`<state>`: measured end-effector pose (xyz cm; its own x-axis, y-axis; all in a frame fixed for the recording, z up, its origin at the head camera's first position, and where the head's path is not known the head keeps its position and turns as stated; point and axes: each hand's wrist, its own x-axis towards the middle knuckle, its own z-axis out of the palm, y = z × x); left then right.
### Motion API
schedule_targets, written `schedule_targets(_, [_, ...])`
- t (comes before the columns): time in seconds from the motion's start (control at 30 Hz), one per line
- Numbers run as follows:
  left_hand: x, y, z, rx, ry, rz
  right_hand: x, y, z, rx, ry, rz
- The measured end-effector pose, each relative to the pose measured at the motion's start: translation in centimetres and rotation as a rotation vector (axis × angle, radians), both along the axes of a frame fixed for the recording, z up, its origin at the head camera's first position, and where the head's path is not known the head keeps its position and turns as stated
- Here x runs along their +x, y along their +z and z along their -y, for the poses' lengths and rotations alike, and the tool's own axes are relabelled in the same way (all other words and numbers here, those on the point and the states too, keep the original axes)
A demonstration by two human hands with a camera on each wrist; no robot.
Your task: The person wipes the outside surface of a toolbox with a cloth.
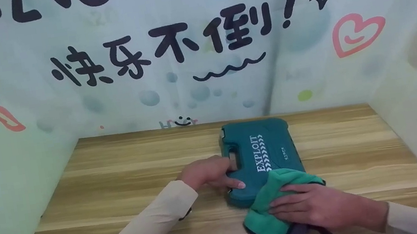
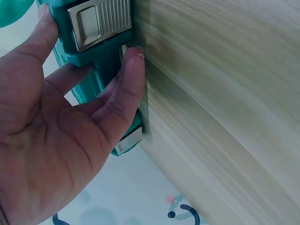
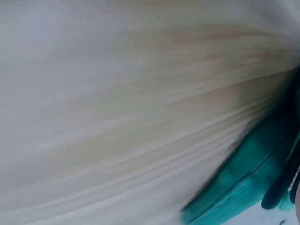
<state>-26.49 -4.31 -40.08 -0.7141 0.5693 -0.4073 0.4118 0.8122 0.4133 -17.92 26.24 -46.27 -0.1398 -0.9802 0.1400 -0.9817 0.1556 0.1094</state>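
- Toolbox (image 1: pixel 260 154), a teal case, is lying flat on the wooden table (image 1: pixel 118 180)
- Left hand (image 1: pixel 210 173) is gripping its handle edge
- Right hand (image 1: pixel 316 204) is pressing a green cloth (image 1: pixel 275 206) flat-fingered onto its near corner

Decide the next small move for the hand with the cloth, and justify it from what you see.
Probably slide the right hand and its green cloth forward along the tool case. The cloth covers only the near corner, the lid beyond lies uncovered, and the left hand already holds the handle edge, bracing the case on the wooden table.
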Motion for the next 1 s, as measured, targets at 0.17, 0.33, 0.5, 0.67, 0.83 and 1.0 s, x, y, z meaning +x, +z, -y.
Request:
schedule_targets(0.17, [0.5,-0.2,-0.2,0.021,0.069,0.004,-0.2,-0.2,-2.0,-0.031,-0.015,0.047])
schedule_targets(0.33, [1.1,-0.4,-0.2,0.047,0.095,-0.024,0.0,-0.1,-2.4,-0.010,-0.059,0.078])
schedule_targets(0.5, [1.5,-0.3,-0.1,0.054,0.081,-0.068,0.3,0.1,-2.2,-0.031,-0.059,0.067])
schedule_targets(0.67, [1.6,-0.4,0.0,0.072,0.126,-0.031,0.5,0.4,-1.8,-0.046,-0.044,0.048])
schedule_targets(0.83, [1.4,-0.5,-0.3,0.078,0.150,0.002,0.6,0.7,-1.3,-0.051,-0.032,0.060])
schedule_targets(1.0, [1.2,-0.5,-0.6,0.109,0.174,0.040,0.6,0.6,-0.4,-0.043,-0.021,0.052])
